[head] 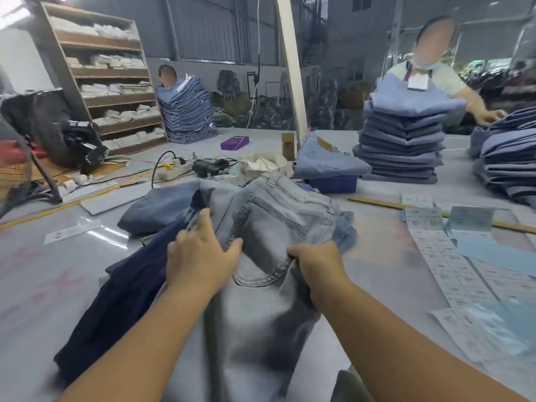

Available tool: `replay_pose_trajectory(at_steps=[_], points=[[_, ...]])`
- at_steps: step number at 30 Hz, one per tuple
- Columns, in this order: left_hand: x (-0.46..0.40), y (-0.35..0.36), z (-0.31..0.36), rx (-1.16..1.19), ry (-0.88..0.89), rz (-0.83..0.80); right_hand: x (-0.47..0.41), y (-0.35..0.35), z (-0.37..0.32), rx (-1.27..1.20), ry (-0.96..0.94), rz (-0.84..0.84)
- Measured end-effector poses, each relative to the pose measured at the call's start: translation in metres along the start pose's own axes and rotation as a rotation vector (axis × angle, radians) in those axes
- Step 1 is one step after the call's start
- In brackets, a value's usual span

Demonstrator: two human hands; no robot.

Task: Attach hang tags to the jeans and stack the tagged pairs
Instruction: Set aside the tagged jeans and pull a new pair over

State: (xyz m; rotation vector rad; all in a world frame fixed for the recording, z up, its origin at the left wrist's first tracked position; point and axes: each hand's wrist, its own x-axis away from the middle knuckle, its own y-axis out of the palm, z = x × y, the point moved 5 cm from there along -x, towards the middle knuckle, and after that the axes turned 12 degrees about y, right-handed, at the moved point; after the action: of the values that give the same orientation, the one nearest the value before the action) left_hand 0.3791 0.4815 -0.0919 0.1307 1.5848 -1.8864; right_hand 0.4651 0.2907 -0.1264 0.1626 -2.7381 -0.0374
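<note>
A pale grey-blue pair of jeans [269, 227] lies across the table in front of me, back pocket up. My left hand [200, 253] rests on its left side with fingers spread over the cloth. My right hand [316, 262] grips a bunched fold of the same jeans at the pocket's right edge. A dark navy pair [121, 303] lies under and to the left of it. Sheets of printed tags [441, 250] lie on the table to the right.
Tall stacks of folded jeans [401, 140] stand at the back right, where another person reaches toward a further stack [507, 158]. A power strip [174, 169], a blue bin [336, 182], a fan [43, 132] and a wooden ruler [377, 202] sit around the table.
</note>
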Motion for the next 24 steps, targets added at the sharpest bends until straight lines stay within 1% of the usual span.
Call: replay_pose_trajectory(at_steps=[2, 3, 5, 7, 8, 10, 13, 14, 15, 16, 17, 18, 19, 20, 21, 22, 23, 24], points=[[0.008, 0.000, -0.009, 0.079, -0.103, -0.046, 0.005, 0.000, -0.003, -0.147, -0.005, -0.091], [0.012, 0.001, -0.012, 0.140, -0.122, -0.051, 0.008, 0.001, -0.004, -0.193, -0.009, -0.120], [0.018, -0.004, -0.011, 0.184, -0.068, -0.027, 0.014, 0.001, -0.008, -0.222, -0.041, -0.152], [0.013, -0.013, -0.004, 0.182, -0.009, -0.003, 0.020, -0.003, -0.018, -0.190, -0.132, -0.123], [0.006, -0.021, 0.000, 0.170, 0.016, 0.013, 0.024, -0.005, -0.025, -0.149, -0.206, -0.088], [-0.015, -0.047, 0.010, 0.145, 0.061, 0.086, 0.039, -0.007, -0.050, -0.077, -0.429, -0.030], [-0.048, -0.096, 0.023, 0.201, 0.148, 0.338, 0.073, -0.004, -0.095, -0.121, -0.778, -0.012], [-0.055, -0.105, 0.024, 0.252, 0.165, 0.368, 0.081, -0.004, -0.104, -0.151, -0.863, -0.027], [-0.061, -0.107, 0.021, 0.286, 0.162, 0.325, 0.085, -0.002, -0.107, -0.165, -0.922, -0.047], [-0.063, -0.103, 0.017, 0.281, 0.139, 0.213, 0.085, 0.000, -0.105, -0.156, -0.953, -0.078], [-0.062, -0.095, 0.009, 0.252, 0.097, 0.064, 0.080, 0.002, -0.098, -0.121, -0.942, -0.125], [-0.058, -0.082, -0.001, 0.190, 0.046, -0.110, 0.073, 0.006, -0.087, -0.076, -0.870, -0.178], [-0.049, -0.069, -0.011, 0.075, 0.020, -0.303, 0.062, 0.008, -0.074, -0.042, -0.752, -0.216], [-0.038, -0.056, -0.021, -0.060, 0.035, -0.494, 0.049, 0.009, -0.060, -0.037, -0.596, -0.246], [-0.029, -0.046, -0.029, -0.168, 0.068, -0.648, 0.034, 0.008, -0.045, -0.073, -0.415, -0.273], [-0.021, -0.038, -0.038, -0.211, 0.081, -0.744, 0.022, 0.007, -0.032, -0.132, -0.226, -0.297], [-0.015, -0.037, -0.045, -0.213, 0.087, -0.801, 0.012, 0.008, -0.020, -0.191, -0.047, -0.308], [-0.012, -0.038, -0.049, -0.210, 0.078, -0.836, 0.003, 0.006, -0.009, -0.245, 0.091, -0.301]])
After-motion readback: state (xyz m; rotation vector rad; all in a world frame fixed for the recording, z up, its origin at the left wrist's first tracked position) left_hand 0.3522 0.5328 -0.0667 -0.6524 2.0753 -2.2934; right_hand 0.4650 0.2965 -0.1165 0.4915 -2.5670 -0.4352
